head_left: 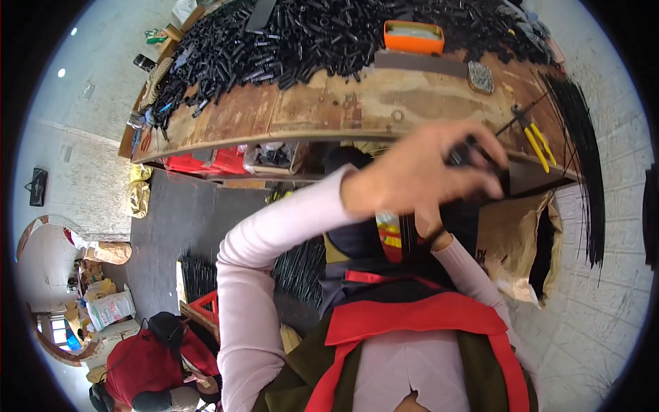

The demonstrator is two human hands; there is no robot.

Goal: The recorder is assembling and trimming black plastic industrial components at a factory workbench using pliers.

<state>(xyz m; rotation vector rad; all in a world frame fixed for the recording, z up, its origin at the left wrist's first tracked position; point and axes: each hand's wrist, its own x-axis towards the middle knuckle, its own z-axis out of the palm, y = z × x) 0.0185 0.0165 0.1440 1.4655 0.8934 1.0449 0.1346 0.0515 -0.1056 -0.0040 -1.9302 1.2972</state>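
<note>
My left hand [419,172] is raised in front of the wooden workbench [329,103], fingers curled and pinched around a small black part [465,152] at its fingertips. My right hand [430,224] comes up just beneath it. Only its wrist and heel show, and the left hand hides its fingers. A bundle of dark pieces [467,209] sits right under both hands; I cannot tell which hand holds it. Both sleeves are pale pink.
A big heap of short black tubes [309,41] covers the bench's far side, with an orange box [413,36] on it. Yellow-handled pliers [537,143] and long black rods [583,151] lie at the right. A brown paper sack [515,240] stands below. Another person in red [147,371] crouches lower left.
</note>
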